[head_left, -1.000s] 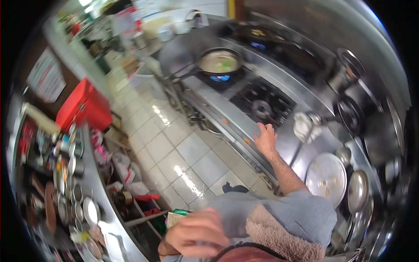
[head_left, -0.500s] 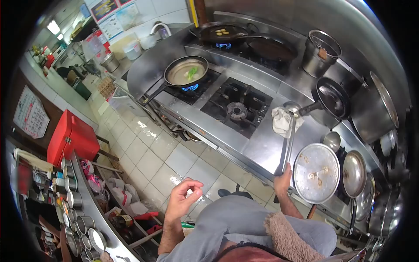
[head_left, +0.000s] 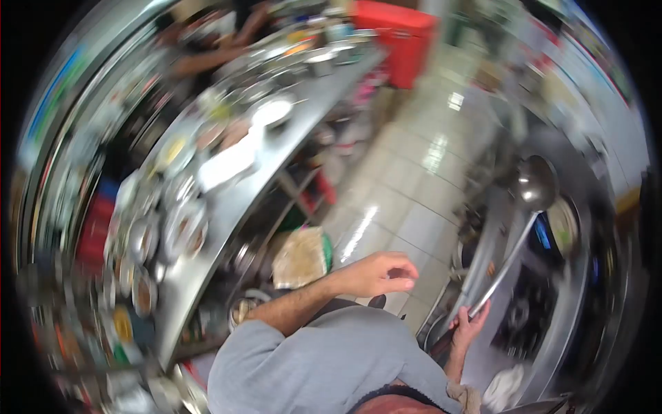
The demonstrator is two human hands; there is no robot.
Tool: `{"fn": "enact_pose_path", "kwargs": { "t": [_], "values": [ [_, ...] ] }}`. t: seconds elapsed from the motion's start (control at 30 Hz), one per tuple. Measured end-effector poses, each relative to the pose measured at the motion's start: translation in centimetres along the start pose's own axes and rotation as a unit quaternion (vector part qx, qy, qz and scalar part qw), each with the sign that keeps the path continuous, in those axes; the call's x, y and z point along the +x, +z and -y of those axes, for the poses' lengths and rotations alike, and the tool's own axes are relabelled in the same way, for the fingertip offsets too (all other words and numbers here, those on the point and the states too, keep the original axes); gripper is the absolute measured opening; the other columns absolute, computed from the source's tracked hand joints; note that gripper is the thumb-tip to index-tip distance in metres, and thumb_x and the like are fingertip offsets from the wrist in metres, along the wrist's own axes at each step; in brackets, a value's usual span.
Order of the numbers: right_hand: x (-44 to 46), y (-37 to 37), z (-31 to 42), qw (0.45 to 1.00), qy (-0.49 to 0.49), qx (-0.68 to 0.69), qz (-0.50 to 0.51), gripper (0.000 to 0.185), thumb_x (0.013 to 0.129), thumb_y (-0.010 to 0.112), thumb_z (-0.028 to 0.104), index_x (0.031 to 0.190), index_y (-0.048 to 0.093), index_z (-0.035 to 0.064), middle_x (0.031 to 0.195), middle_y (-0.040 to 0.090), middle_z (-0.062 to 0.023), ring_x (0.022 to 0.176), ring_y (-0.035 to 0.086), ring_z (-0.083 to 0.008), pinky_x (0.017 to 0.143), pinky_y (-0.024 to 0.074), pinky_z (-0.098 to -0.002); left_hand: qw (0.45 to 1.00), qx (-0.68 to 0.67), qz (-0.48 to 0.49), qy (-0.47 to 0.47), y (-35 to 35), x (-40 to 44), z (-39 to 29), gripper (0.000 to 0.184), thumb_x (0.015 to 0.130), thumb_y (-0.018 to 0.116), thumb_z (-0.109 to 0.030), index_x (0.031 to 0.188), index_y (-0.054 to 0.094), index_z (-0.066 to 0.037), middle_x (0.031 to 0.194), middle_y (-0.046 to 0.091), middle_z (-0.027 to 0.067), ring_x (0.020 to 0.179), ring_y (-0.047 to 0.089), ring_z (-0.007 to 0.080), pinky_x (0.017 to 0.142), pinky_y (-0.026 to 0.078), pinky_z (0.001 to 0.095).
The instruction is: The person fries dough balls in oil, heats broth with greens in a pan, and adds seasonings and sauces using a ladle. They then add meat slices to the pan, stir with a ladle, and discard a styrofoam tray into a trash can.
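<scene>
Clamping our right hand [head_left: 471,324] around the ladle [head_left: 534,193] by its handle, we hold our left hand [head_left: 383,273] half-curled, seemingly empty. The bowl overlaps the pan [head_left: 567,228] toward the stove's [head_left: 491,345] far end. This looks like positioning; next calls for steady aim.

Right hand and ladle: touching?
Touching. The head view shows the right hand gripping the handle of the ladle, thumb and fingers around it.

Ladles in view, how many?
1. The ladle is in the right hand, gripped by its handle, bowl end pointing away from the body. Others may be hidden in the blurred clutter on the counter.
</scene>
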State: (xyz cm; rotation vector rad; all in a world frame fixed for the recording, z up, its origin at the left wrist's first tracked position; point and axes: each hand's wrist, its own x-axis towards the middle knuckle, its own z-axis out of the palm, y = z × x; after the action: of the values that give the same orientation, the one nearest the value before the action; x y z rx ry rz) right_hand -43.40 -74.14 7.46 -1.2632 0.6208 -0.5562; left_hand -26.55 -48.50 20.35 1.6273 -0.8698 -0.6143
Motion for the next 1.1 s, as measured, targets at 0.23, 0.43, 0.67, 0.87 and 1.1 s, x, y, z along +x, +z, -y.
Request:
{"fn": "enact_pose_path", "kwargs": {
  "t": [0.23,0.43,0.67,0.87,1.1],
  "values": [
    [-0.2,17.9,3.0,0.899,0.049,-0.036,0.434,0.073,0.073,0.062,0.000,0.134,0.022,0.0021,0.072,0.047,-0.0045,0.047,0.047,-0.0103,0.040,0.0389,-0.0220,0.959,-0.032,-0.263,-0.099,-5.1,-15.6,4.9,0.025,0.084,0.059,-0.023,0.099,0.058,-0.003,0.087,0.057,0.0041,0.079,0.052,0.0123,0.072,0.043,0.0266],
    [-6.9,32.4,2.4,0.750,0.096,-0.178,0.630,0.064,0.072,0.061,-0.004,0.130,0.033,0.0013,0.073,0.048,-0.0029,0.051,0.046,-0.0065,0.042,0.0390,-0.0211,0.901,-0.010,-0.413,-0.132,-7.7,-25.9,6.9,0.022,0.082,0.061,-0.022,0.095,0.060,-0.003,0.079,0.057,0.0052,0.074,0.052,0.0127,0.066,0.044,0.0265],
    [-10.3,41.6,0.6,0.574,-0.052,-0.345,0.740,0.064,0.070,0.061,-0.001,0.129,0.038,0.0028,0.075,0.051,-0.0021,0.053,0.046,-0.0074,0.044,0.0403,-0.0220,0.819,0.012,-0.549,-0.164,-11.3,-34.0,8.4,0.016,0.083,0.061,-0.014,0.093,0.060,-0.002,0.078,0.052,-0.0011,0.069,0.047,0.0058,0.063,0.041,0.0208],
    [-11.2,44.8,0.9,0.515,-0.071,-0.415,0.747,0.060,0.070,0.061,0.004,0.126,0.039,0.0028,0.069,0.051,-0.0063,0.058,0.048,-0.0134,0.053,0.0418,-0.0273,0.793,-0.019,-0.585,-0.170,-12.2,-35.2,8.9,0.020,0.080,0.062,-0.018,0.093,0.060,-0.002,0.077,0.052,0.0025,0.069,0.048,0.0110,0.064,0.042,0.0247],
    [-11.9,45.3,0.2,0.520,-0.012,-0.410,0.749,0.060,0.070,0.060,0.003,0.126,0.039,0.0026,0.071,0.051,-0.0060,0.048,0.046,-0.0104,0.045,0.0408,-0.0269,0.696,0.108,-0.689,-0.172,-14.6,-37.3,9.3,0.014,0.080,0.063,-0.013,0.088,0.062,-0.003,0.080,0.053,0.0023,0.072,0.049,0.0104,0.066,0.041,0.0238]
  ]
}}
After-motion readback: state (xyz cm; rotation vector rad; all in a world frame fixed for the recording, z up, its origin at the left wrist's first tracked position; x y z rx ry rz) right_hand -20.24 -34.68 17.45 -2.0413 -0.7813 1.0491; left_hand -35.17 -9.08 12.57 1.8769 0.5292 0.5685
